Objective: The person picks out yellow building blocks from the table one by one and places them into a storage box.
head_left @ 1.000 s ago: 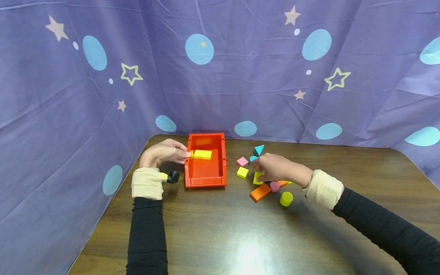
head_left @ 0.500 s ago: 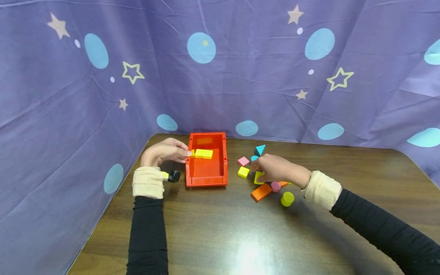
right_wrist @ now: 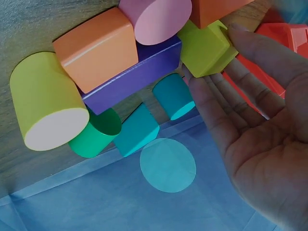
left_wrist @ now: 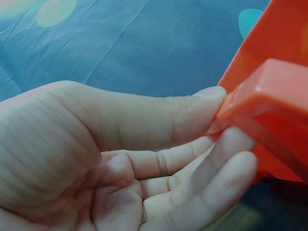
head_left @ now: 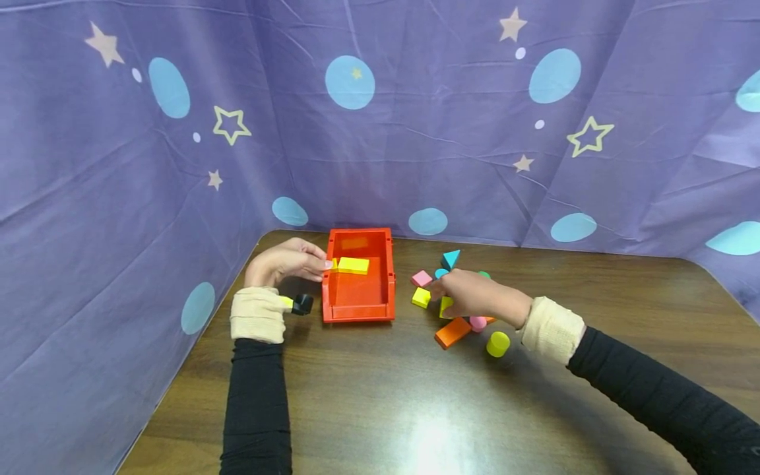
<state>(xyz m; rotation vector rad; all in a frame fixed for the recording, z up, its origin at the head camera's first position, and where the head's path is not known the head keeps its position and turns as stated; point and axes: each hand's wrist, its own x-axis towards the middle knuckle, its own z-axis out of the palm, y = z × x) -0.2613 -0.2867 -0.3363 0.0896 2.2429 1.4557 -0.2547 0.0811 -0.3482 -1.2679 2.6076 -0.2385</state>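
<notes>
My left hand (head_left: 291, 260) pinches the left rim of a red plastic bin (head_left: 359, 311), thumb on top and fingers below, as the left wrist view shows. Inside the bin lies a long yellow block (head_left: 353, 266), beside a second yellow piece near the fingertips. My right hand (head_left: 477, 293) reaches palm down into a cluster of toy blocks. In the right wrist view its thumb and index finger hold a yellow-green block (right_wrist: 204, 50) at opposite sides. Close by are a purple block (right_wrist: 134, 72), a pink cylinder (right_wrist: 161, 21) and an orange block (head_left: 453, 333).
Around the right hand stand a yellow cylinder (head_left: 498, 344), a blue triangular block (head_left: 450, 258), a pink block (head_left: 421, 278) and a yellow block (head_left: 421, 297). A green cylinder (right_wrist: 98, 132) sits behind. A purple patterned curtain (head_left: 386, 165) encloses the wooden table (head_left: 368, 389).
My right hand has shifted slightly left over the cluster, uncovering a bit of the green piece behind it. The left hand and the bin stay put; the head view has shifted slightly.
</notes>
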